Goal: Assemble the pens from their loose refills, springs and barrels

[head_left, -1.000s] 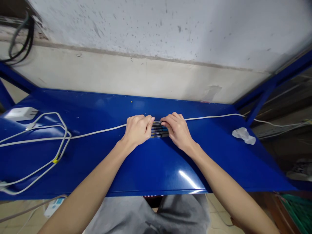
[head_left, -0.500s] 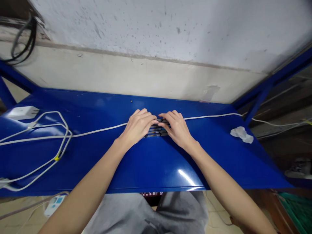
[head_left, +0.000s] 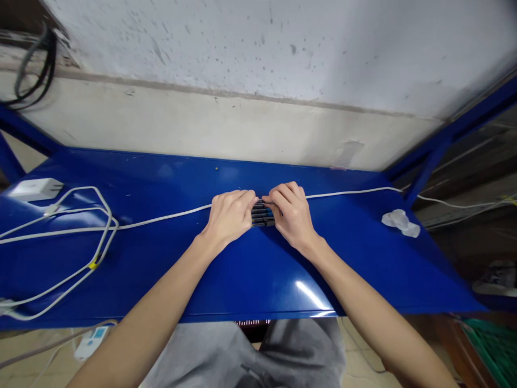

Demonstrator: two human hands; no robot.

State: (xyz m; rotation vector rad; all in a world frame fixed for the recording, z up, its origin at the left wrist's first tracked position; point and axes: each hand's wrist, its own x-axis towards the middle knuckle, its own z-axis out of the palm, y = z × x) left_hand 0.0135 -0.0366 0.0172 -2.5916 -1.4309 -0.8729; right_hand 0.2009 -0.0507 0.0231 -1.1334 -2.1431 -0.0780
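Note:
Several dark pens (head_left: pixel 262 213) lie side by side on the blue table (head_left: pixel 258 280), crosswise between my hands. My left hand (head_left: pixel 232 215) is curled over their left ends, its fingers and thumb pressed together. Over the right ends, my right hand (head_left: pixel 291 215) is bent with its fingertips close to the thumb, touching the top pens. The outer ends of the pens are hidden under both hands.
A white cable (head_left: pixel 169 216) runs across the table behind my hands, with loops at the left. A white adapter (head_left: pixel 37 189) sits at the far left. Crumpled white plastic (head_left: pixel 400 222) lies at the right. A wall (head_left: pixel 242 126) stands behind the table.
My left hand has moved slightly right and down, over the left ends of the pens. My right hand's fingers have curled in more closely.

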